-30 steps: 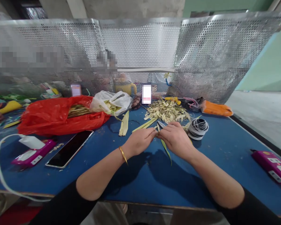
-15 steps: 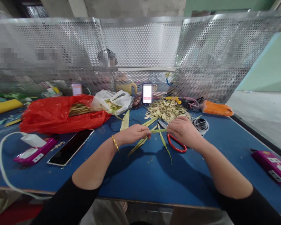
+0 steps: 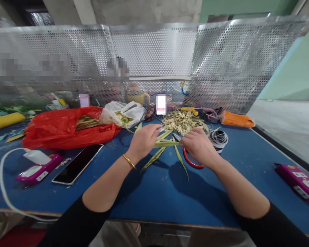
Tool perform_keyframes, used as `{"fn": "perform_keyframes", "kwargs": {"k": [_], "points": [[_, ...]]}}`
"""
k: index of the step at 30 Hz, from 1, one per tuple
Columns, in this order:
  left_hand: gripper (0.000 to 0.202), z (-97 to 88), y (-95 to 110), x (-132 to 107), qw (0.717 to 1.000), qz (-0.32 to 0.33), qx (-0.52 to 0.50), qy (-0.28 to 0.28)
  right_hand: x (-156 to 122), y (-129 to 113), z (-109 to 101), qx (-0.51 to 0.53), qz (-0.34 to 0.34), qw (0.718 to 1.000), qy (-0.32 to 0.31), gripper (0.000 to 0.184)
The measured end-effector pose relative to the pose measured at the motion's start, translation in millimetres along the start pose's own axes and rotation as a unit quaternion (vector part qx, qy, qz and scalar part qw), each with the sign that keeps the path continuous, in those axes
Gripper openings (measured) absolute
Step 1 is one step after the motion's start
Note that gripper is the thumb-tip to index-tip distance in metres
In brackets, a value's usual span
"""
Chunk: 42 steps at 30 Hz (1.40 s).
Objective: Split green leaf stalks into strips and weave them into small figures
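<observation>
A pale green leaf strip (image 3: 167, 143) stretches between my two hands above the blue table. My right hand (image 3: 198, 143) is closed, pinching the strip's right end. My left hand (image 3: 145, 140) is curled at the other end, back turned up; the strip runs in under its lower edge, and most fingers are hidden. Under the strip lie more leaf strips, one slanting left (image 3: 153, 160) and another pointing toward me (image 3: 180, 159). Scissors with red handles (image 3: 192, 161) rest beside and partly beneath my right hand, blades pointing away.
Behind my hands is a heap of leaf scraps (image 3: 182, 120). Leftward are a white plastic bag (image 3: 134, 113), a red bag (image 3: 54, 128), a phone (image 3: 78, 164) and a purple power strip (image 3: 41, 169). Rightward sit a wire coil (image 3: 218, 140), an orange packet (image 3: 237, 119) and another purple power strip (image 3: 298, 181).
My left hand has moved left and up, turning its back upward. The strip between the hands now shows wider and longer. My right hand stays nearly in place, still pinching.
</observation>
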<state>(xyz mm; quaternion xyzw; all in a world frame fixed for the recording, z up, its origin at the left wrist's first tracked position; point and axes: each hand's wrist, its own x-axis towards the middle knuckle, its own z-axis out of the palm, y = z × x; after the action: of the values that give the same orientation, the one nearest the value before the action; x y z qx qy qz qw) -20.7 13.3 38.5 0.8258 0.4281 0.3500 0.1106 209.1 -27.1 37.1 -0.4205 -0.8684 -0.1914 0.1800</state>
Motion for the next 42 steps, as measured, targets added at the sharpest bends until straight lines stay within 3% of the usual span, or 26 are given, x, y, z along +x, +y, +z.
{"fn": "perform_keyframes", "kwargs": {"k": [2, 5, 8, 12, 17, 20, 23, 27, 30, 37, 42], "points": [[0.034, 13.4, 12, -6, 0.997, 0.036, -0.04, -0.057, 1, -10, 5, -0.01, -0.029, 0.999, 0.014, 0.024], [0.035, 28.3, 22, -14, 0.986, -0.009, -0.056, -0.156, 2, -22, 11, -0.032, -0.055, 0.998, 0.029, 0.023], [0.038, 31.2, 24, -16, 0.978, -0.048, -0.073, -0.187, 2, -26, 15, -0.039, -0.061, 0.997, 0.03, 0.023], [0.036, 24.6, 20, -14, 0.968, -0.051, -0.126, -0.21, 0, -19, 16, -0.038, -0.056, 0.998, 0.016, 0.023], [0.034, 19.7, 15, -10, 0.969, -0.092, -0.139, -0.183, -3, 6, 14, 0.015, 0.052, 0.998, 0.03, 0.017], [0.033, 19.2, 16, -11, 0.978, -0.094, -0.101, -0.156, -3, 13, 9, 0.091, 0.121, 0.984, 0.094, 0.035], [0.032, 20.4, 18, -13, 0.986, -0.072, -0.039, -0.145, -1, 3, 7, 0.117, 0.082, 0.984, 0.104, 0.044], [0.032, 23.1, 20, -17, 0.987, -0.032, 0.009, -0.16, 1, -16, 11, 0.06, -0.008, 0.998, 0.008, 0.02], [0.033, 23.6, 19, -18, 0.984, -0.021, 0.014, -0.178, 1, -20, 14, 0.033, -0.01, 0.999, -0.021, 0.024], [0.033, 25.6, 20, -19, 0.976, 0.016, 0.087, -0.201, 0, -20, 14, 0.039, -0.005, 0.999, -0.024, 0.024], [0.03, 19.0, 18, -17, 0.978, 0.009, 0.098, -0.186, 1, -12, 11, 0.028, 0.015, 0.999, -0.024, 0.022]]}}
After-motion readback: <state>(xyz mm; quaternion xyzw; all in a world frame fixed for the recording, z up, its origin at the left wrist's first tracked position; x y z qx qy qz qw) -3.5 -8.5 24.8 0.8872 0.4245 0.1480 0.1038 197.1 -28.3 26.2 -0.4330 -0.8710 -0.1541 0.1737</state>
